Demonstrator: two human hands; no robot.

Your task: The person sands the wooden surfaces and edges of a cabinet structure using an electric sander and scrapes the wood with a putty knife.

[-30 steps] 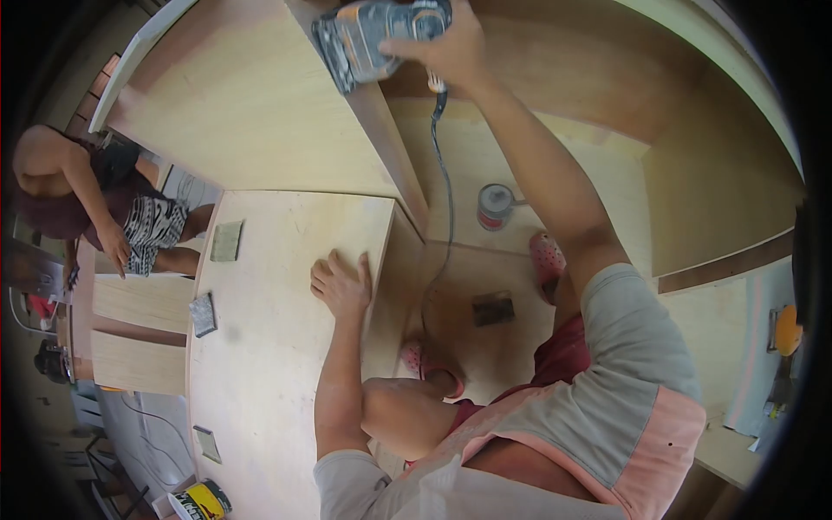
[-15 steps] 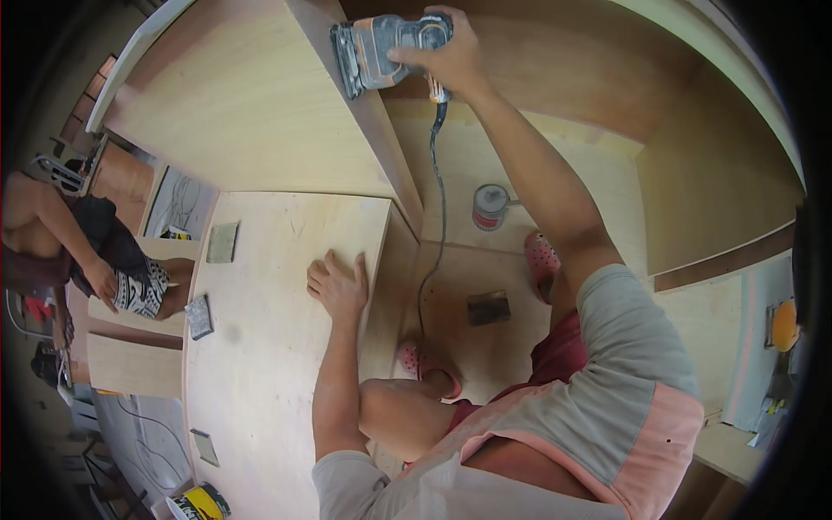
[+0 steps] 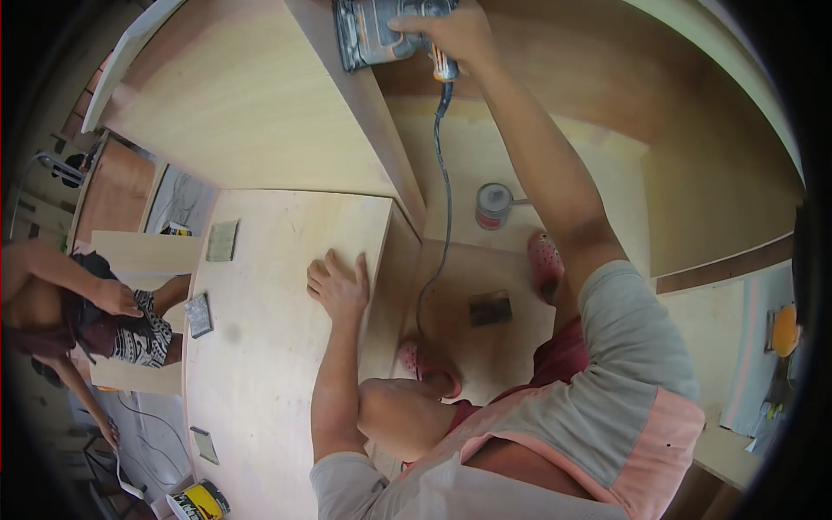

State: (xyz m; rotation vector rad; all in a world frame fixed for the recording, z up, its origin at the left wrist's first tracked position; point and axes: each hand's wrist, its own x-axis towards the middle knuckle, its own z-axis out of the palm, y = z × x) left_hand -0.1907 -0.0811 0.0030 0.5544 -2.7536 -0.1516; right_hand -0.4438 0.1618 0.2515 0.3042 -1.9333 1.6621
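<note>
My right hand point(image 3: 455, 36) grips an electric sander point(image 3: 381, 33), its flat pad held against the front edge of an upright wooden panel point(image 3: 347, 104). The top of the sander is cut off by the frame edge. From its handle a dark power cord point(image 3: 444, 173) hangs down to the cabinet floor. My left hand point(image 3: 339, 284) rests flat with fingers apart on the pale plywood top point(image 3: 277, 364), close to its right edge. Two sanding pads lie further left on that top, a greenish one point(image 3: 223, 241) and a grey one point(image 3: 198, 316).
Inside the cabinet stand a metal can point(image 3: 493, 206) and a dark block point(image 3: 490, 308), near my pink clogs point(image 3: 546, 260). Another small pad point(image 3: 204, 445) and a yellow-black tub point(image 3: 199, 502) are at lower left. A co-worker point(image 3: 78, 303) bends beyond the plywood top.
My right hand and the sander have moved upward along the panel edge. My left hand stays put. The co-worker has shifted lower and reaches an arm down.
</note>
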